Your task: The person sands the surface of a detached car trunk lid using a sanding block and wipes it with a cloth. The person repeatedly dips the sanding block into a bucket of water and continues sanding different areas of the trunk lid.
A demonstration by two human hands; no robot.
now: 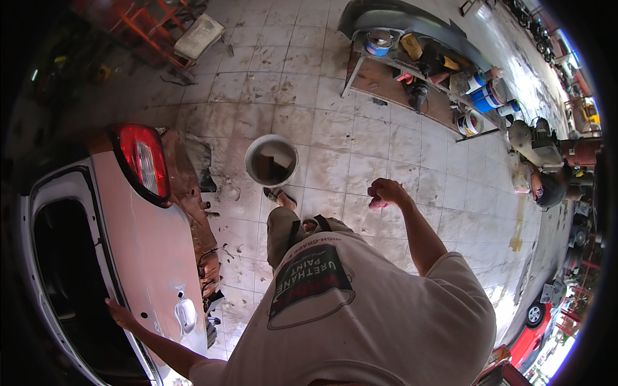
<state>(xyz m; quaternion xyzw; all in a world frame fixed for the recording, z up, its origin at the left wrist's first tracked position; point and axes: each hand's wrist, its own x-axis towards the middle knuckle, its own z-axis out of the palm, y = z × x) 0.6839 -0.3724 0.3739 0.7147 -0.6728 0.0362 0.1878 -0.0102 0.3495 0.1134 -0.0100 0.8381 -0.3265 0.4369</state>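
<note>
On the left stands a car body with a dull pinkish-white panel [145, 248], a red and clear tail light [144, 161] and a dark window [77, 270]. My left hand [122, 316] rests by the window's lower edge, fingers stretched out and holding nothing. A door handle [186, 312] sits to the right of that hand. Out over the floor, away from the car, my right hand [390, 191] is closed on a crumpled pink cloth [377, 198]. Its folds hang below the fingers. A round grey bucket [293, 161] stands ahead of my feet, with pale and dark pieces inside.
Cans, tools and a grey bumper [412, 29] crowd a low bench [380, 90] at the far right. An orange metal frame [154, 29] with a pale slab [199, 37] stands far left. Another person [550, 186] crouches at the right. A red car [531, 338] is behind on the right.
</note>
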